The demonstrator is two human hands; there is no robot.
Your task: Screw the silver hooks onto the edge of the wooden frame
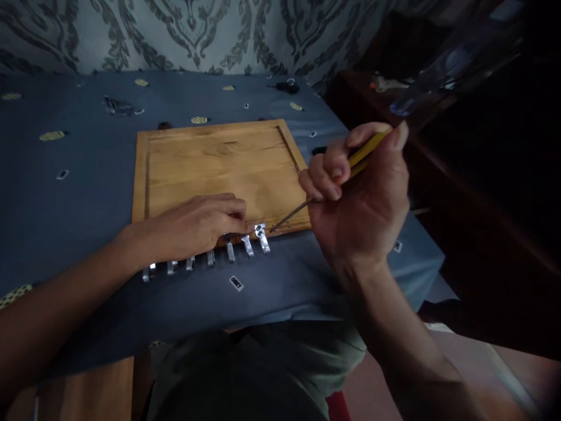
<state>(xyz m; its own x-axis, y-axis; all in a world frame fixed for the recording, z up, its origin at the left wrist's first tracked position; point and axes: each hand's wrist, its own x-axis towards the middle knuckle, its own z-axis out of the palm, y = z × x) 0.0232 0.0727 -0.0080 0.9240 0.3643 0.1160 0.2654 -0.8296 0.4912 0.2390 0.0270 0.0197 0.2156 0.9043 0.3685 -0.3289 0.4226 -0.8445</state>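
Note:
My right hand (pixel 363 193) grips a screwdriver by its yellow handle (pixel 368 149). The thin shaft slants down to the left, its tip close to the near edge of a wooden board (pixel 210 169), just right of the last silver metal hook (pixel 262 238). My left hand (pixel 205 219) lies over the board's near edge with thumb and fingers pinched together beside that hook. Whatever is in the pinch is too small to make out. Several similar hooks (pixel 230 251) line this edge and hang past it, some partly hidden under my left hand. Small dark holes show near the screwdriver tip.
The board lies on a blue patterned tablecloth (pixel 87 175). Toward the back are a dark tool-like object (pixel 286 86) and a crumpled clear item (pixel 118 106). A patterned curtain or cloth (pixel 193 35) is behind the table. At right, a clear plastic bottle (pixel 433 76) stands on dark furniture.

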